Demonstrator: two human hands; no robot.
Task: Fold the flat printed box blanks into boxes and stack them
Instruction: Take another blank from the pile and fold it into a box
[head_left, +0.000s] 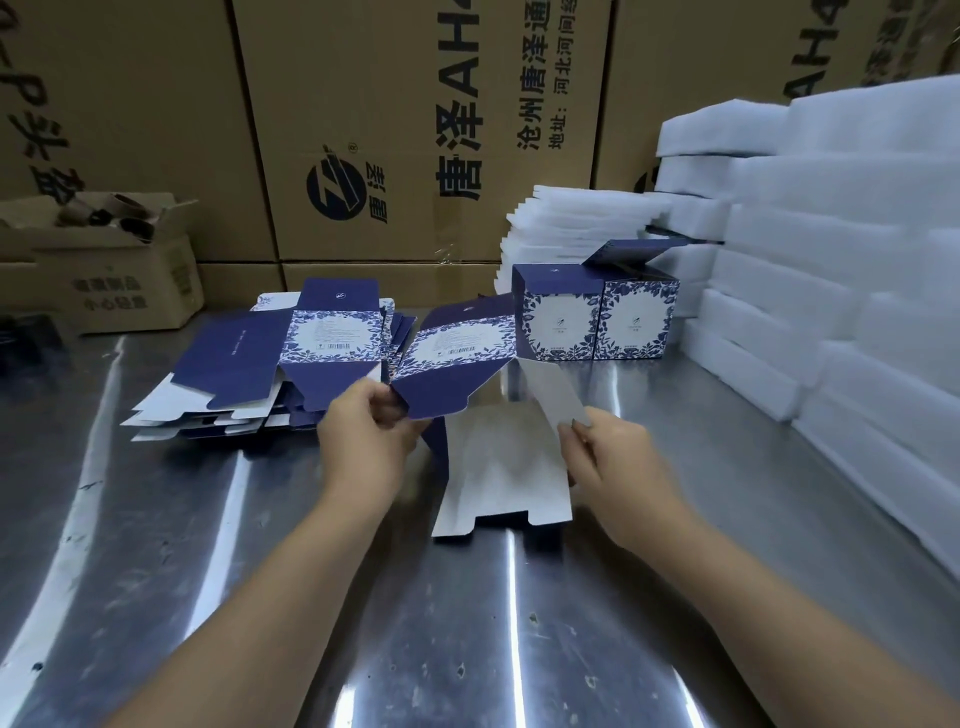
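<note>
Blank (452, 353) half-folded: my left hand (363, 441) pinches its navy flap, right hand (613, 467) its white flap; left fingertips hidden behind card; folded boxes (592, 317) behind blank.

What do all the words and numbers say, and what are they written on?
"唐泽AH", cut off at the top: big brown carton, printed sideways.
"沧州唐泽通", cut off: same carton.
"地址:河北河间", cut off: same carton.
"唐泽": beside its round logo.
"AH", cut off: right-hand carton.
"小心轻放", blurred, so only probably: small open carton.
Held blank, flat blanks, folded boxes: print and barcodes too small to read.
</note>
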